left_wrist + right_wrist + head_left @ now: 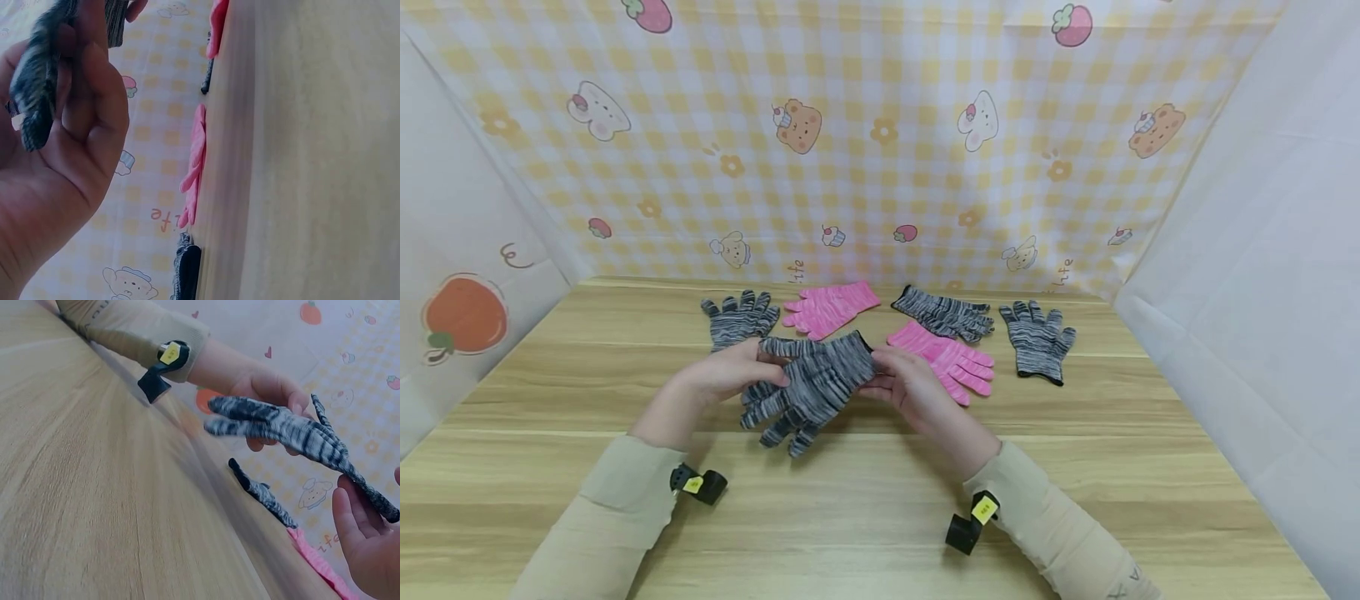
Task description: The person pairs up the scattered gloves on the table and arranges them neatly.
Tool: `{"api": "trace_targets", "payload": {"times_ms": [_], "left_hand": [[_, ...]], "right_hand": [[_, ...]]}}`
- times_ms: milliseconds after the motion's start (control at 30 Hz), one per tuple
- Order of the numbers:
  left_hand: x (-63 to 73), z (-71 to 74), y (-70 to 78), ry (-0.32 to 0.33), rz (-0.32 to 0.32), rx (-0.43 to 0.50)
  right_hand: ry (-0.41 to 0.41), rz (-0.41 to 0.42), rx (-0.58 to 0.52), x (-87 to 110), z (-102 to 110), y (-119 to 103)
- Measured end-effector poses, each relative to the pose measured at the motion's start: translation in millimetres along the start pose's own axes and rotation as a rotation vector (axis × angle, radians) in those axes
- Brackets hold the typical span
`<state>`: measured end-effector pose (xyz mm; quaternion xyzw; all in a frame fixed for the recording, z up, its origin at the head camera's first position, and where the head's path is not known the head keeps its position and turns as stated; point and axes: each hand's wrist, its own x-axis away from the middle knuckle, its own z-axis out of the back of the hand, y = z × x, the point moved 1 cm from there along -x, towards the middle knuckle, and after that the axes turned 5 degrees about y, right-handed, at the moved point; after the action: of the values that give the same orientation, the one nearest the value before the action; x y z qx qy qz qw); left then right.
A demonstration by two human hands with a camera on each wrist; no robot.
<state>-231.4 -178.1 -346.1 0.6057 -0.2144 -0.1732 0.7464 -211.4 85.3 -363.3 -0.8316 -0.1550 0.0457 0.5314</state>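
Observation:
A grey-and-black knitted glove (pixel 823 379) is held above the table between both hands, its cuff toward the right and its fingers pointing down and left. My left hand (pixel 726 371) pinches its left side, thumb on top. At the black-edged cuff, my right hand (pixel 913 387) grips with thumb and fingers. In the right wrist view the glove (pixel 306 434) appears edge-on, off the table, between the left hand (pixel 265 387) and right hand (pixel 369 550). One glove finger (pixel 37 87) passes in front of the left palm in the left wrist view.
Behind the hands lie more gloves: a grey one (pixel 741 315) partly hidden by the left hand, a pink one (pixel 831 308), another grey one (pixel 946 315), a second pink one (pixel 951 362), and a grey one (pixel 1037 342) at right. A checked curtain (pixel 880 183) backs the wooden table (pixel 850 517).

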Motion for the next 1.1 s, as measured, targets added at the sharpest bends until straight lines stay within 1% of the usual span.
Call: {"api": "trace_targets", "payload": {"times_ms": [100,200,367,467,567,767,900,1100], "left_hand": [[-0.1,-0.3,0.3,-0.001,-0.004,-0.034],[0.9,-0.9,0.9,0.012,0.011,-0.068],[4.2,-3.1,2.9,0.037,0.06,-0.104],[6.5,-3.3,2.8,0.046,0.086,-0.114],[6.1,-2.6,1.6,0.039,0.065,-0.12],[2.1,0.4,0.4,0.008,-0.041,-0.071],[0.8,1.6,-0.3,0.026,-0.063,-0.061],[0.8,2.2,-0.7,0.062,-0.054,-0.05]], "right_hand": [[0.011,0.001,0.039,-1.0,-0.1,0.3],[0.028,-0.013,0.079,-2.4,0.3,1.0],[0.042,-0.045,0.144,-4.4,1.5,2.7],[0.044,-0.035,0.195,-5.4,1.6,4.0],[0.05,-0.015,0.233,-5.8,1.2,5.7],[0.064,0.011,0.271,-5.7,0.7,7.4],[0.063,0.014,0.277,-5.5,1.3,7.9],[0.056,-0.008,0.287,-5.7,2.6,8.9]]}}
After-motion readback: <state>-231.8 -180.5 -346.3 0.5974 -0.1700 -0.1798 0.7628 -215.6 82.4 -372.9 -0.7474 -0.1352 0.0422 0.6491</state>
